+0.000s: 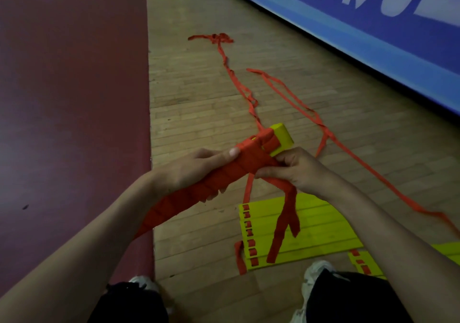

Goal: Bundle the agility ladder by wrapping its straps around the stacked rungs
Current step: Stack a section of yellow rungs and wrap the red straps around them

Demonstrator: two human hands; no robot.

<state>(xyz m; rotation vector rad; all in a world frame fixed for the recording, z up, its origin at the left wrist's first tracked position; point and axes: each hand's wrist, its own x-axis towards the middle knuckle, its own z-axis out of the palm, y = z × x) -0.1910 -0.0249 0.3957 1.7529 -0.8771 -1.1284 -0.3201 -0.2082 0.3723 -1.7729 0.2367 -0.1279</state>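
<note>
Wooden gym floor point(199, 103), a maroon painted zone point(74, 86) at 9 o'clock, a blue banner point(361, 31) running along 1 to 3 o'clock. Left hand point(189, 171) is closed around the middle of the bundle point(249, 159), thumb laid along its top. Right hand point(301, 171) pinches the strap against the bundle's far end, fingers curled under. The bundle is held off the floor, centre of view, angled from 7 toward 1 o'clock; red strap covers nearly its whole length in close turns, and only the yellow rung ends point(282, 137) show at the far tip. Two loose tails point(286, 213) hang from under the right hand. Judged far along but not finished: much strap is unwound, trailing over the floor toward 12 o'clock to a tangled end point(220, 38), another length running out to 4 o'clock. A second set of yellow rungs point(318, 230) lies flat on the floor at 5 o'clock, not stacked or wrapped; whether it belongs to this ladder I cannot tell.
</note>
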